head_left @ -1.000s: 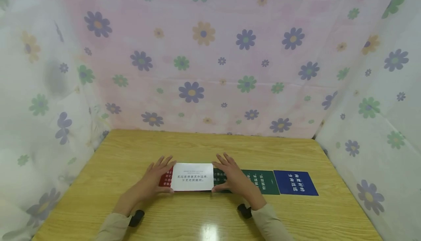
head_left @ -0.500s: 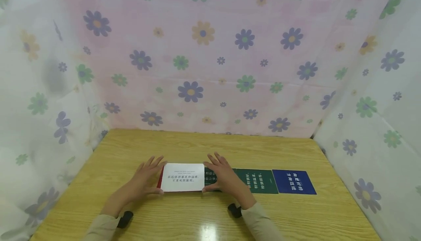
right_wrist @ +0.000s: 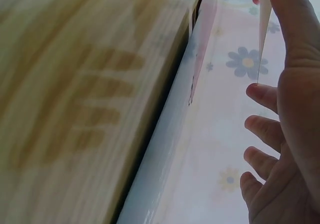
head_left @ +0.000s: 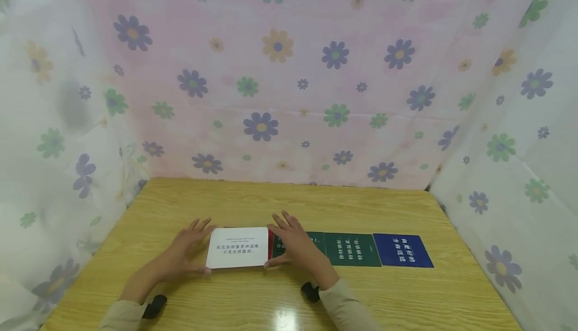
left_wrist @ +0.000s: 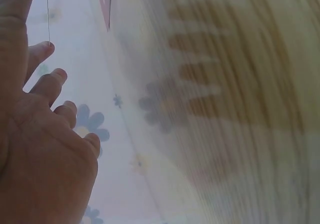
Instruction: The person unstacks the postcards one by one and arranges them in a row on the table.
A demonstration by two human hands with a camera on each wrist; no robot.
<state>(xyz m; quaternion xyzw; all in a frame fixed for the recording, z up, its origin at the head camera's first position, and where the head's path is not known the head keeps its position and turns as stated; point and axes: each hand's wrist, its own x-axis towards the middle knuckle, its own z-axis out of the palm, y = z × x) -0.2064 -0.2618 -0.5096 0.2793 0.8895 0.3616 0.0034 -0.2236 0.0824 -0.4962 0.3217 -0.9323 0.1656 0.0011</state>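
Note:
A white card [head_left: 238, 247] with printed Chinese text is held at its two short sides in the head view. My left hand [head_left: 178, 251] holds its left side, index fingertip at the upper corner and thumb at the lower one. At the other side my right hand [head_left: 300, 248] holds it the same way. Both wrist views show the card edge-on, as a thin line [left_wrist: 48, 13] and a narrow white sliver [right_wrist: 264, 23], apart from the tabletop. The other fingers are spread. A red strip [head_left: 271, 246] shows beside the card, the rest of it hidden.
On the wooden table [head_left: 289, 203], a dark green card [head_left: 317, 240] lies partly under my right hand. Right of it are another green card [head_left: 352, 249] and a blue card [head_left: 403, 251], in a row. Floral fabric [head_left: 289, 95] encloses the back and sides.
Both hands have moved left with the white card, which looks slightly larger now. It covers the red area at left, and red shows on its right side. The right-hand green and blue cards stay put.

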